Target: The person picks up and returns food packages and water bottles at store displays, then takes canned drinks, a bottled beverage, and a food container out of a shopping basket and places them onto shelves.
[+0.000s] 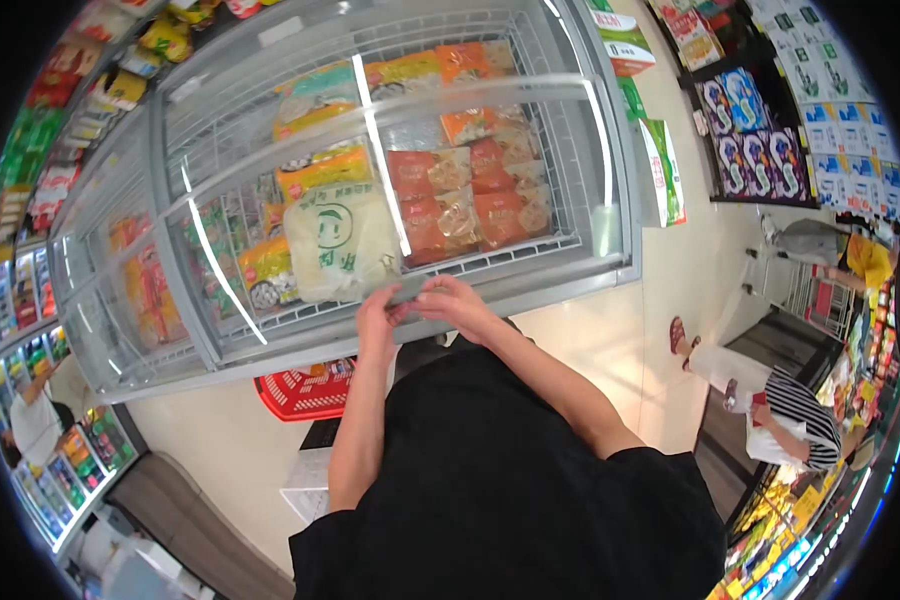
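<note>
- Left hand (377, 319) and right hand (460, 306) close together, fingers curled; from here I can't tell what they grip.
- White bag (336, 250) lies at the freezer's (560, 281) near side, just beyond them.
- Red basket (301, 396) below, left.

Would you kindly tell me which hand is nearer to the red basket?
Left. The left hand is above and to the right of the red basket in the picture; the right hand is farther right.

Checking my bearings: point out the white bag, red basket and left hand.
White bag (340, 247), head view: printed front.
Red basket (304, 394), head view: slotted wall.
Left hand (375, 318), head view: middle of hand.
</note>
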Available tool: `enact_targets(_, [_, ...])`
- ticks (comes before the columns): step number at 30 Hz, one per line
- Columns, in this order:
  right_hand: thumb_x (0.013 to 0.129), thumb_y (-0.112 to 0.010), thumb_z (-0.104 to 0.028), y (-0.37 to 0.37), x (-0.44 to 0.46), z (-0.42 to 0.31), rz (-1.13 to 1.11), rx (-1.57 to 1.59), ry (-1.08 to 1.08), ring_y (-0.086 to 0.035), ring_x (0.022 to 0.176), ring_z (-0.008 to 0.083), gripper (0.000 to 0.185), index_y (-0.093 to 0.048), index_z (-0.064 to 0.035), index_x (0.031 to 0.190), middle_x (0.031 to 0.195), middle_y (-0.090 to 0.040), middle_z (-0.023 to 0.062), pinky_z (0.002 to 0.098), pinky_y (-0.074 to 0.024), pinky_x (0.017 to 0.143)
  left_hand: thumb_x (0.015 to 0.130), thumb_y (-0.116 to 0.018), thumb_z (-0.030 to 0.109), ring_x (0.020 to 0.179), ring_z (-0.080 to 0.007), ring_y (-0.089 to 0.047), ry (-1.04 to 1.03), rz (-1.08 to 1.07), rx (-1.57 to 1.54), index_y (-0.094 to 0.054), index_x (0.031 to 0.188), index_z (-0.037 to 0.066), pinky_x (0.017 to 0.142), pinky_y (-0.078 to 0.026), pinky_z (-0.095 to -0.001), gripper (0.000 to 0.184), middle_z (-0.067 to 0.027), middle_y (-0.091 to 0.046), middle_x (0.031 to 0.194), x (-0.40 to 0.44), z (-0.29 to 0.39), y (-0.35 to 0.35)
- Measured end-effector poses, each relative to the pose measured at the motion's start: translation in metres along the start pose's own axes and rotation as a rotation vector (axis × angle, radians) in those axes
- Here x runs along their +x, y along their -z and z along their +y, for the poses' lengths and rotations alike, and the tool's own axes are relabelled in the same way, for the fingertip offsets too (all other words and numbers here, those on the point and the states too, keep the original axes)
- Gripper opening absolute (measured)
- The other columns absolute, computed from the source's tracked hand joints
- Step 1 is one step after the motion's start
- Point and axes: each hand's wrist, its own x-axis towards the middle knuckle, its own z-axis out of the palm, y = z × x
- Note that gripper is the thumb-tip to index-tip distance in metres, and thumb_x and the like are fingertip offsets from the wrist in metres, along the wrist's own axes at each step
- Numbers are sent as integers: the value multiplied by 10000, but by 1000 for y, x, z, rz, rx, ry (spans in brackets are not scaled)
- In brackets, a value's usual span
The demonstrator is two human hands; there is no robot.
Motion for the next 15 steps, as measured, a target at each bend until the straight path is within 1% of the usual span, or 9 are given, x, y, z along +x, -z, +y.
enact_targets(2, [863, -609, -142, 7, 8, -12, -54, -308, 92, -597, 989, 205, 226, -514, -18, 1026, 1023, -600, 103, 328, -472, 848, 884, -506, 165, 771, -165, -583, -57, 5, -31, -589, 1055, -13, 714, -496, -280, 261, -90, -605, 979, 14, 12, -1])
enact_targets(3, [863, -609, -142, 13, 9, -20, -50, -301, 75, -597, 989, 205, 226, -514, -18, 1026, 1023, -600, 103, 328, -472, 848, 884, -515, 177, 782, -168, -579, -79, -26, -48, -584, 1058, -21, 727, -500, -290, 272, -94, -604, 984, 23, 21, -3])
enact_targets(5, [856, -611, -180, 32, 9, -37, -89, -382, 101, -605, 845, 135, 217, -562, -8, 980, 872, -622, 56, 277, -479, 758, 886, -515, 183, 793, -170, -576, -97, -23, -47, -576, 1075, -20, 727, -501, -293, 284, -92, -599, 993, 44, 40, -6])
enact_targets(7, [848, -606, -181, 66, 8, -55, -63, -562, 100, -608, 778, 118, 199, -586, -6, 941, 830, -633, 56, 276, -486, 702, 888, -515, 190, 803, -172, -573, -129, -34, -49, -567, 1092, -20, 726, -501, -297, 296, -90, -593, 1002, 63, 65, -21])
enact_targets(9, [824, -597, -165, 119, 26, -65, 65, -849, 234, -649, 753, 196, 187, -603, -1, 912, 816, -653, 115, 327, -507, 674, 892, -508, 189, 845, -176, -565, -186, -14, -95, -548, 1129, -19, 757, -494, -306, 317, -89, -579, 1024, 75, 92, -36])
enact_targets(11, [788, -570, -137, 160, 55, -83, 343, -1244, 392, -653, 771, 314, 177, -612, 2, 889, 814, -650, 186, 404, -510, 687, 895, -502, 184, 867, -176, -558, -227, -21, -112, -533, 1159, -15, 791, -482, -311, 332, -90, -572, 1021, 91, 117, -52])
enact_targets(13, [769, -549, -123, 187, 88, -105, 493, -1504, 280, -622, 787, 391, 201, -600, 8, 912, 838, -636, 227, 460, -499, 704, 897, -496, 180, 888, -175, -551, -265, -23, -124, -518, 1189, -11, 824, -471, -315, 350, -91, -566, 1019, 101, 135, -63])
enact_targets(14, [769, -549, -123, 199, 103, -111, 483, -1502, 275, -622, 787, 391, 201, -600, 8, 912, 838, -636, 227, 460, -499, 704, 900, -495, 179, 951, -198, -547, -345, -70, -68, -488, 1232, -8, 870, -455, -326, 382, -109, -567, 1066, 105, 142, -68])
enact_targets(15, [775, -528, -112, 215, 121, -112, 464, -1601, 322, -610, 779, 404, 198, -580, 1, 930, 816, -628, 235, 472, -498, 687, 902, -493, 179, 1014, -220, -544, -427, -119, -12, -457, 1275, -5, 915, -440, -337, 417, -126, -568, 1112, 110, 148, -74])
